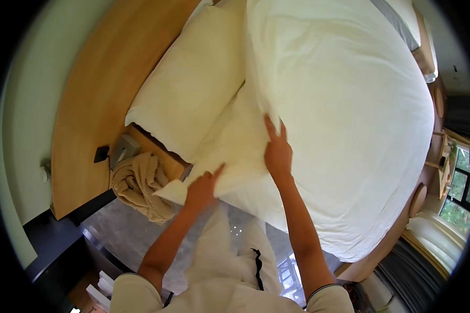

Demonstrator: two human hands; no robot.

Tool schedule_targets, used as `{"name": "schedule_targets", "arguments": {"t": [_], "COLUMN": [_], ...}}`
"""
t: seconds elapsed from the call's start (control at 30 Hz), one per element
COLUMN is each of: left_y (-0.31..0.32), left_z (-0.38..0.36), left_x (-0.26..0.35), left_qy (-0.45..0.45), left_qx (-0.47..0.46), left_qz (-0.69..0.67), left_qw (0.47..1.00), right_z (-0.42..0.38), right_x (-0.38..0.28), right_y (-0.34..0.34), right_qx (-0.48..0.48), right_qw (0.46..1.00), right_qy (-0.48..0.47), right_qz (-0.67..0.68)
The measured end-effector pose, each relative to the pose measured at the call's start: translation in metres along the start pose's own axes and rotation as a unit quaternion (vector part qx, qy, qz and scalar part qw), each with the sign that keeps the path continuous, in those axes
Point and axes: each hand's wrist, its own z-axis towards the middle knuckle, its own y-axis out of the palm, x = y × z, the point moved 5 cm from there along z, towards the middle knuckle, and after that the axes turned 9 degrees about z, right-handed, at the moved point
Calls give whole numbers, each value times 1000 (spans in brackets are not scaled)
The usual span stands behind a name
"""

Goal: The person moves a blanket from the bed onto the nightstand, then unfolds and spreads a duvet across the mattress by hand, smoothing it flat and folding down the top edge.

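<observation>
A white duvet (350, 115) spreads over the bed, its near edge folded and creased in front of me. My left hand (201, 192) is closed on the white cloth near the bed's front edge, index finger pointing out, with a corner of cloth sticking out to its left. Farther up and to the right, my right hand (278, 154) holds the duvet's raised edge between its fingers. A large white pillow (193, 78) lies at the headboard side, beyond my left hand. The undersides of both hands are hidden.
A wooden headboard (99, 94) runs along the left. Beside the bed, a crumpled beige blanket (141, 185) lies next to a grey box (125, 148). Grey shiny floor (120, 221) shows below. A window (459, 182) and dark curtain (412, 271) are at right.
</observation>
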Motion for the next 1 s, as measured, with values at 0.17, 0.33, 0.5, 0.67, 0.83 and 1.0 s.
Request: {"name": "schedule_targets", "arguments": {"t": [0.17, 0.33, 0.5, 0.67, 0.83, 1.0], "left_y": [53, 143, 253, 298, 270, 306], "left_z": [-61, -87, -61, -50, -42, -47], "left_x": [186, 305, 253, 137, 31, 71], "left_qy": [211, 286, 145, 43, -348, -299], "left_qx": [-26, 25, 38, -152, 196, -56], "left_qz": [0, 83, 205, -325, -207, -893], "left_qw": [977, 954, 967, 932, 893, 332], "right_z": [-88, -144, -143, -134, -138, -136], "right_x": [153, 234, 326, 357, 378, 372], "right_y": [-110, -187, -123, -91, -105, -102], "right_qx": [134, 139, 82, 96, 79, 69], "right_qw": [991, 986, 986, 967, 975, 956], "right_qy": [-3, 79, 63, 184, 147, 241], "right_qz": [25, 48, 127, 150, 147, 150]}}
